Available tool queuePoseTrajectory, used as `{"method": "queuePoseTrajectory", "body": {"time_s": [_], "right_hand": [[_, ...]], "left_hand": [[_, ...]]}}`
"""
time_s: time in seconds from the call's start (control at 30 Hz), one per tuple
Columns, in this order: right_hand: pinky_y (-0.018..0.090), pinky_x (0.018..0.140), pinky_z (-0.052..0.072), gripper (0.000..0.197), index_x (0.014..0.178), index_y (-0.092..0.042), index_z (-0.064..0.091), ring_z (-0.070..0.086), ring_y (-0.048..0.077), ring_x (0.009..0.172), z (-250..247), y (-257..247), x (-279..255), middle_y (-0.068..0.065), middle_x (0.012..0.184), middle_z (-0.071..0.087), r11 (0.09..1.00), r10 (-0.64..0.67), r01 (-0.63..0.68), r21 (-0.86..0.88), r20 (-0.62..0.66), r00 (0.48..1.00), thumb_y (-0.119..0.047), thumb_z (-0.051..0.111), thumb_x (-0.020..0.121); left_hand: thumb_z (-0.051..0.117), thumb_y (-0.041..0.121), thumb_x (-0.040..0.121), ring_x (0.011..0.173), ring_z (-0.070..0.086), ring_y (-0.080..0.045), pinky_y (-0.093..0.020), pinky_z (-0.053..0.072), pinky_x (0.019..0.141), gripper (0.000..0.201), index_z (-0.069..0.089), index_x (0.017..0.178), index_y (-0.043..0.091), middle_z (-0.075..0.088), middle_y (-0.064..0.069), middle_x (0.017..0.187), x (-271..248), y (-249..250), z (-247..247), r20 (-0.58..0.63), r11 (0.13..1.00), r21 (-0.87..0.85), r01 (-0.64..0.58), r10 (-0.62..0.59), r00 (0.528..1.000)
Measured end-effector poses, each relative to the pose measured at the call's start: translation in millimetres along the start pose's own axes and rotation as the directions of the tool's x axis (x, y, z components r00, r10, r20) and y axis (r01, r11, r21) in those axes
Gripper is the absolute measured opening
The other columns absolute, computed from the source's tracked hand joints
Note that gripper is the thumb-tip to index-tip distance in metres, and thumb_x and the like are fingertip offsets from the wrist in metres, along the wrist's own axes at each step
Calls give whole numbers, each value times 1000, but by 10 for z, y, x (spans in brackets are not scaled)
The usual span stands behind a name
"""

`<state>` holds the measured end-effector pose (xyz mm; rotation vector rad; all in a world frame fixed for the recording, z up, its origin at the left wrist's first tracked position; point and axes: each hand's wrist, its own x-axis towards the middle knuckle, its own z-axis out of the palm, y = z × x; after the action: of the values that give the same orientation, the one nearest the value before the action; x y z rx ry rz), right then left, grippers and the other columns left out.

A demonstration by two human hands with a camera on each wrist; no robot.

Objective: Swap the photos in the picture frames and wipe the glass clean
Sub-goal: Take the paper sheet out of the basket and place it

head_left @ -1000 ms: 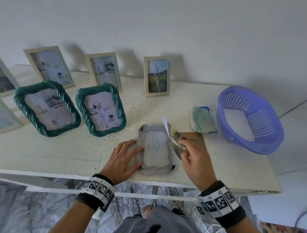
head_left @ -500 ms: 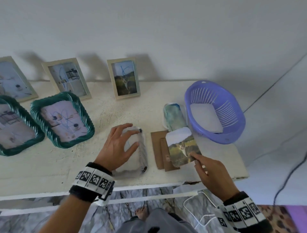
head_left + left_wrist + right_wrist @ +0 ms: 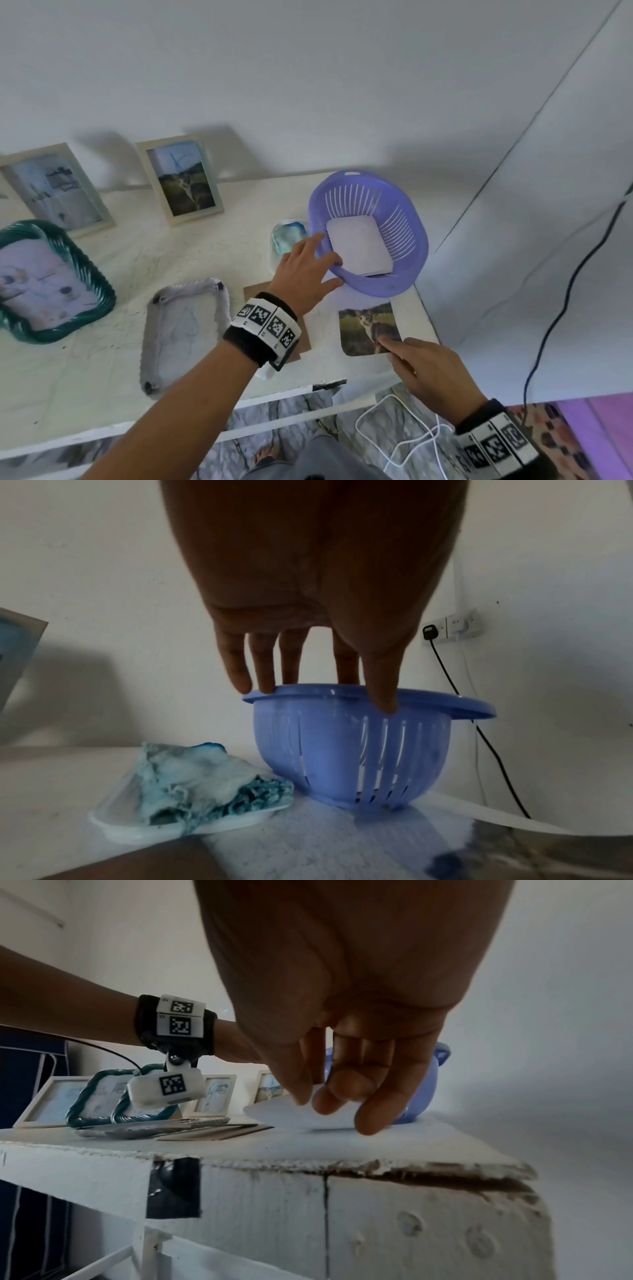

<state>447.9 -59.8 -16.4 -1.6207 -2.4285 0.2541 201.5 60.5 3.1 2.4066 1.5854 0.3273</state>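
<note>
The left hand (image 3: 305,270) reaches across to the purple basket (image 3: 407,274) at the right rear of the counter (image 3: 102,377); its fingers (image 3: 263,669) are extended and spread, the fingertips resting on the near rim while the thumb lies against the outer wall, with nothing held. The basket has slotted walls and contains a stack of white-backed photos (image 3: 359,246) lying flat on its bottom. Just left of the basket, a shallow white tray (image 3: 192,829) holds a crumpled blue-and-white cloth (image 3: 205,780). The right hand (image 3: 431,370) pinches the near right corner of the cat photo (image 3: 366,329) between thumb and fingers; the photo lies face up near the counter's front right corner, just in front of the basket, and the right wrist view shows it held slightly off the surface at the pinched end. Between the two forearms, brown backing boards (image 3: 253,291) lie flat, partly covered by the left wrist. To their left, a silver frame (image 3: 185,329) lies flat with scribbled glass. A green frame (image 3: 99,284) stands further left, and two pale wooden frames (image 3: 178,178) lean against the wall behind; the right one of these holds a cat picture with blue marker lines on its glass.
</note>
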Motion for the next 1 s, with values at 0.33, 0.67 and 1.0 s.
{"method": "queuePoseTrajectory", "body": {"time_s": [0.33, 0.67, 1.0], "right_hand": [[29, 68, 49, 30, 124, -35, 59, 64, 15, 91, -103, 229, 568, -5, 103, 70, 994, 48, -24, -103, 238, 970, -33, 44, 99], [23, 56, 36, 32, 129, -29, 57, 43, 2, 57, -186, 378, 444, -15, 60, 38, 994, 43, -67, 83, 265, 963, -34, 47, 99], [30, 65, 46, 27, 101, -28, 68, 58, 10, 65, -1367, 245, 1386, -7, 71, 64, 992, -96, 88, 86, 98, 991, -46, 50, 91]], "left_hand": [[50, 60, 92, 141, 36, -34, -47, 33, 112, 48, 60, 125, 27, 36, -13, 155, 57, -69, -102, -56, 994, -107, -34, 29, 998], [41, 62, 90, 133, 44, -37, -53, 44, 101, 49, 61, 120, 28, 40, -15, 150, -146, -44, 138, -97, 996, -57, -65, 59, 994], [45, 63, 91, 138, 41, -29, -47, 43, 106, 51, 56, 127, 30, 36, -8, 155, -150, -70, 207, -144, 991, -107, -74, 58, 988]]}}
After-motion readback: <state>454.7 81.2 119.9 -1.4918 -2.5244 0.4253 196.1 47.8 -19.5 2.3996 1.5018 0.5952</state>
